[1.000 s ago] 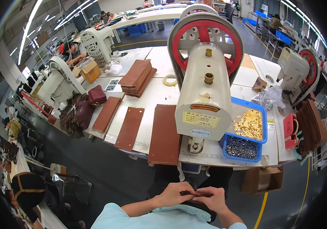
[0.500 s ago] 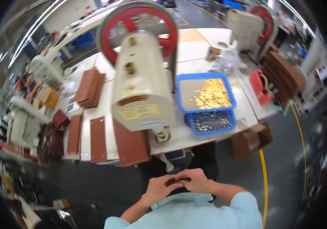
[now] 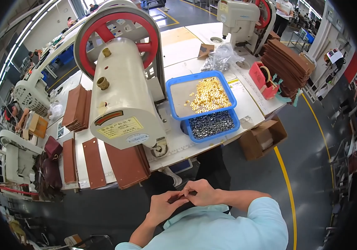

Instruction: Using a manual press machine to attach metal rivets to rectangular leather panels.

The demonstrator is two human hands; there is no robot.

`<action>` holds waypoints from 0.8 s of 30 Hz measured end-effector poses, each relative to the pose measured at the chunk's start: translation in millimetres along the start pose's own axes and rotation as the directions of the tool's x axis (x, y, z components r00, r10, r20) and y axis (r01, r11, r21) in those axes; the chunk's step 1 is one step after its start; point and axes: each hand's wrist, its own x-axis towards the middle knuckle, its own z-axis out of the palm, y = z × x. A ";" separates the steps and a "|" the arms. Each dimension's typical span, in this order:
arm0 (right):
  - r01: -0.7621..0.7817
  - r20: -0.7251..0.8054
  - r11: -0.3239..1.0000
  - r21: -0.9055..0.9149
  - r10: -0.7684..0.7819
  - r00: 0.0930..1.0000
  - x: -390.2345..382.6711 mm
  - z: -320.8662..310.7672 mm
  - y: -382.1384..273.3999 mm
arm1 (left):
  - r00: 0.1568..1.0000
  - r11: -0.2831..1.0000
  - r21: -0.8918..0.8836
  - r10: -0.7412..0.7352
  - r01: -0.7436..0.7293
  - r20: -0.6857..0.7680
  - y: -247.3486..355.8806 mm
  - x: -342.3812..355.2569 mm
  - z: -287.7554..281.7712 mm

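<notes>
Near the bottom of the view, my left hand [image 3: 164, 205] and my right hand [image 3: 199, 191] meet in front of my body, fingertips pinched around something small and dark that I cannot make out. Beyond them stands a cream press machine [image 3: 120, 104] with a red wheel. Flat brown leather strips [image 3: 94, 162] and a larger leather stack [image 3: 124, 162] lie left of its foot; a thicker folded stack [image 3: 74, 108] is behind them. Right of the machine sit a blue tray of gold metal pieces [image 3: 207, 93] and a blue tray of dark metal pieces [image 3: 211, 124].
A second press [image 3: 236, 23], a crumpled plastic bag [image 3: 224, 54], a red box [image 3: 263, 81] and leather stacks [image 3: 286, 62] occupy the right side. A cardboard box [image 3: 261, 137] is below the table edge. Other machines [image 3: 20, 154] and co-workers [image 3: 284, 10] are around.
My view has turned rightward, so the machine and trays appear farther left. My hands remain joined, their fingers shifted, with my right hand now slightly higher than my left.
</notes>
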 end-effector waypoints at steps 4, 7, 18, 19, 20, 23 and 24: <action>-0.016 0.059 0.999 0.033 0.014 0.998 9.4 -6.2 -11.1 | 0.999 0.998 -0.055 -0.027 0.026 -0.020 2.0 -1.0 -1.6; -0.092 0.136 0.991 0.100 0.078 0.988 25.0 -11.0 -15.8 | 0.998 0.996 -0.073 -0.057 0.058 0.009 0.9 4.4 -8.6; -0.112 -0.250 0.786 -0.609 -0.056 0.967 193.1 -153.4 61.4 | 0.995 0.996 0.079 0.050 -0.043 -0.083 20.5 4.7 -4.7; -0.100 -0.235 0.690 -0.716 -0.103 0.967 204.3 -168.1 83.8 | 0.996 0.993 0.100 0.066 -0.060 -0.065 21.8 6.0 -2.5; -0.096 -0.237 0.687 -0.721 -0.114 0.965 214.1 -169.7 99.1 | 0.995 0.990 0.119 0.084 -0.078 -0.051 22.2 7.8 -2.9; -0.090 -0.107 0.595 -0.799 0.007 0.994 236.6 -171.5 128.8 | 0.989 0.981 0.161 0.127 -0.112 -0.083 20.3 3.3 -5.1; -0.101 -0.119 0.584 -0.806 0.007 0.993 243.8 -168.5 139.9 | 0.980 0.979 0.158 0.147 -0.126 -0.132 17.5 1.6 -4.0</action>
